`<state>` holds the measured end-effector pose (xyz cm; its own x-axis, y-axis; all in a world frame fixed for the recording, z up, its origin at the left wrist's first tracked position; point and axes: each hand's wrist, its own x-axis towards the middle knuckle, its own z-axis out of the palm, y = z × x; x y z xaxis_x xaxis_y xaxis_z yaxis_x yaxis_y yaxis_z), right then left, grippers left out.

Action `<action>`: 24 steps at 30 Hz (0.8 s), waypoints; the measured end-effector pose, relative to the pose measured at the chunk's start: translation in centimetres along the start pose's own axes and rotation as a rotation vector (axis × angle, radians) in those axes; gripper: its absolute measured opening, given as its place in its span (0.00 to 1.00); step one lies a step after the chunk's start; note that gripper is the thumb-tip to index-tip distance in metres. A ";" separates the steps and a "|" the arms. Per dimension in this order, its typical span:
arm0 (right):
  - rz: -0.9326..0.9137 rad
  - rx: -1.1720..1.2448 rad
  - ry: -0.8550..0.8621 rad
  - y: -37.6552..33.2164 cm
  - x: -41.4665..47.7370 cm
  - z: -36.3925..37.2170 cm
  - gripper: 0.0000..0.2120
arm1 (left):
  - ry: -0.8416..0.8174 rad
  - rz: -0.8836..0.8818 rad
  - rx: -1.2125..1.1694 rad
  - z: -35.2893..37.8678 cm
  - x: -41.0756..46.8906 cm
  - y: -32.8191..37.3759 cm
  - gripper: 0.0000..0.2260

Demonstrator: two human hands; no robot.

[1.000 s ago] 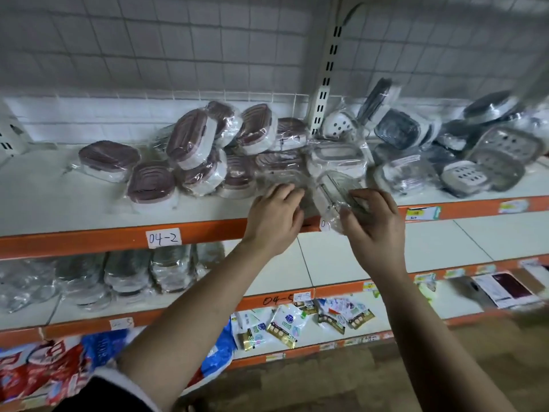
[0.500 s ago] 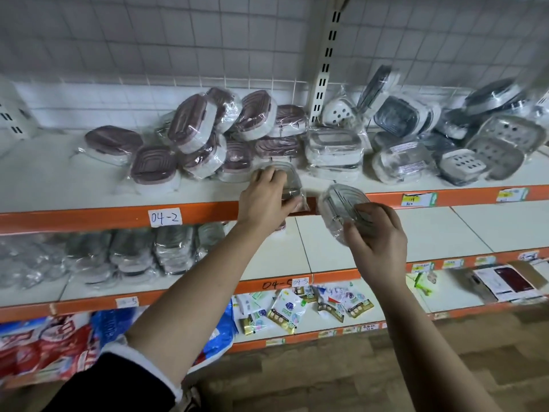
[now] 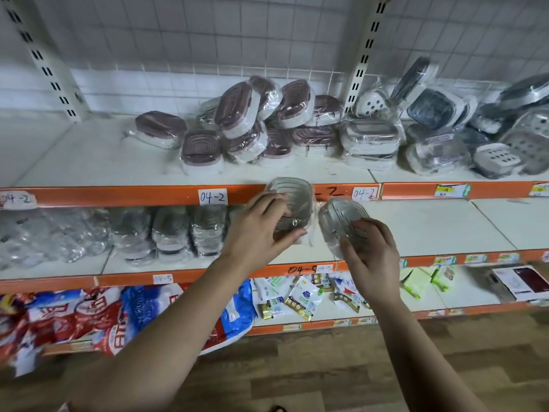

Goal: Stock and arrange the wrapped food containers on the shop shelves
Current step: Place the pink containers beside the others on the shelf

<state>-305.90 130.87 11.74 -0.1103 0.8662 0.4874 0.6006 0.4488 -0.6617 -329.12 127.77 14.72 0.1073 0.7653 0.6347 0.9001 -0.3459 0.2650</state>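
My left hand (image 3: 261, 230) grips a clear wrapped container (image 3: 292, 200) in front of the orange edge of the top shelf (image 3: 133, 196). My right hand (image 3: 370, 254) holds a second clear wrapped container (image 3: 341, 218), tilted, just to the right of the first and in front of the middle shelf (image 3: 430, 230). A pile of brown-lidded wrapped containers (image 3: 252, 126) lies on the top shelf behind. Clear wrapped containers (image 3: 178, 233) stand in a row on the middle shelf's left part.
Grey and white wrapped containers (image 3: 445, 144) crowd the top shelf's right side. The bottom shelf holds red and blue bags (image 3: 89, 316), small packets (image 3: 303, 295) and a box (image 3: 525, 282). White slotted uprights (image 3: 361, 63) rise behind. Wooden floor lies below.
Both hands have drawn the two clear containers off the top shelf and lowered them toward the middle shelf. The view has tilted downward.
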 end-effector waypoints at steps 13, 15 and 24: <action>0.093 0.065 -0.088 0.2 -6.0 9.4 0.17 | -0.079 -0.077 -0.011 -0.7 -14.0 -5.8 0.19; 0.087 0.055 -0.104 1.2 -6.0 11.3 0.17 | -0.071 -0.130 -0.027 0.6 -15.4 -7.0 0.19; -0.045 0.032 -0.159 6.4 -1.8 21.3 0.17 | 0.059 -0.237 -0.084 9.1 -18.2 -11.4 0.18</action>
<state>-318.77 136.86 -5.49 -0.2616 0.8678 0.4224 0.5671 0.4923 -0.6603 -337.50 122.72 -6.49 -0.1295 0.7980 0.5885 0.8585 -0.2067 0.4692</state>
